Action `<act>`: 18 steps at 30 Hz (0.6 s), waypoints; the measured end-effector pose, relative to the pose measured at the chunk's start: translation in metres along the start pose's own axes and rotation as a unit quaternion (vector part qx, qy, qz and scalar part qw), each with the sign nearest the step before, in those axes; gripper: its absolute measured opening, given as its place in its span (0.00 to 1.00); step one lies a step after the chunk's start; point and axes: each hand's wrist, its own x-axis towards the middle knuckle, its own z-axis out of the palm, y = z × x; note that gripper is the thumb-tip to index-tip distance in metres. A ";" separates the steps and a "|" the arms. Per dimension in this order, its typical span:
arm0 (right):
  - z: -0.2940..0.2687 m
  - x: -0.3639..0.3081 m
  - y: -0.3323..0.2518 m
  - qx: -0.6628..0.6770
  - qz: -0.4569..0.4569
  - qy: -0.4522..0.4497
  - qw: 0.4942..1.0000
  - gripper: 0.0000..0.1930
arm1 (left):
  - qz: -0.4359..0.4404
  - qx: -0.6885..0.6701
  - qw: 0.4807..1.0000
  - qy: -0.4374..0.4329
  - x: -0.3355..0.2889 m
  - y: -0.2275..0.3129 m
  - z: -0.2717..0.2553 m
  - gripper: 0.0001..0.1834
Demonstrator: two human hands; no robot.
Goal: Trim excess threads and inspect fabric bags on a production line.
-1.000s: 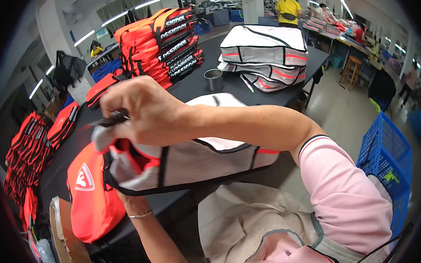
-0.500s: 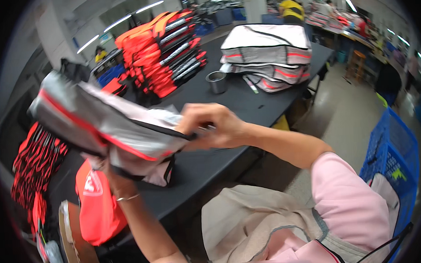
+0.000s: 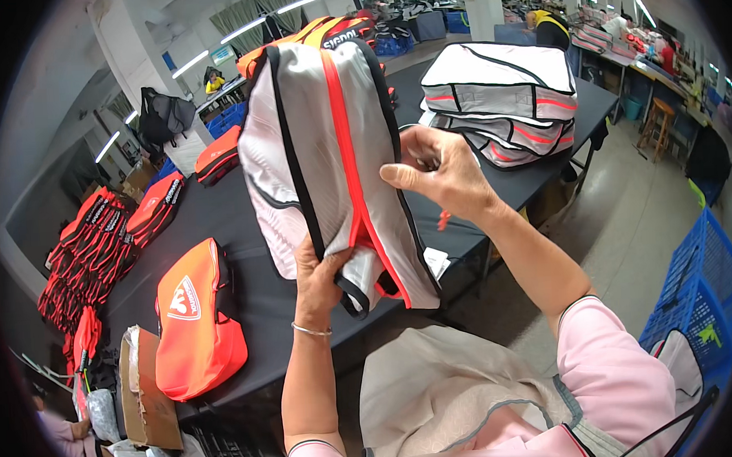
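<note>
Orange bag stack (image 3: 312, 31): mostly hidden behind red-striped white bag (image 3: 320, 153). Left hand (image 3: 318, 280): fingers partly hidden. Co-worker (image 3: 61, 428): cut off, left.

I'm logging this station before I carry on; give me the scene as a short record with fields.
Left hand: grips the white-grey bag near its lower end; the left hand wears a bracelet
Right hand: right hand at the bag's right edge, fingers curled; contents unclear
Bag state: held up lengthwise, red zip parted at the lower end
On table: black table bears an orange-red bag at left, white bag stack farther back at right
Beside table: blue crate at right
</note>
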 end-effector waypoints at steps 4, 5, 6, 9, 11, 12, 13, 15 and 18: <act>0.011 -0.015 -0.003 -0.113 0.020 0.004 0.993 0.12 | -0.001 0.111 0.994 -0.011 -0.006 -0.009 -0.005 0.23; 0.016 -0.018 -0.002 -0.092 0.010 0.004 0.996 0.12 | -0.005 0.145 0.989 -0.007 -0.008 -0.007 -0.009 0.24; 0.022 -0.017 0.013 -0.066 -0.011 0.015 0.998 0.16 | -0.010 0.177 0.984 -0.005 -0.006 -0.005 -0.008 0.26; 0.028 -0.017 0.029 -0.099 0.015 -0.002 0.995 0.17 | 0.044 0.389 0.920 -0.026 -0.003 0.022 0.022 0.30; 0.032 -0.017 0.034 -0.026 0.062 0.001 0.998 0.16 | 0.057 0.544 0.837 -0.017 0.001 0.040 0.043 0.35; 0.034 -0.018 0.037 -0.024 0.063 0.003 0.998 0.16 | 0.085 0.622 0.778 -0.014 0.002 0.049 0.055 0.37; 0.036 -0.021 0.041 -0.044 0.020 -0.010 0.999 0.16 | 0.130 0.642 0.755 0.005 0.004 0.052 0.062 0.41; 0.045 -0.028 0.045 -0.029 -0.039 -0.035 0.998 0.17 | 0.097 0.641 0.761 0.038 0.006 0.064 0.066 0.41; 0.030 -0.031 0.052 -0.039 -0.065 -0.069 0.995 0.17 | 0.061 0.548 0.834 0.004 0.021 0.078 0.027 0.22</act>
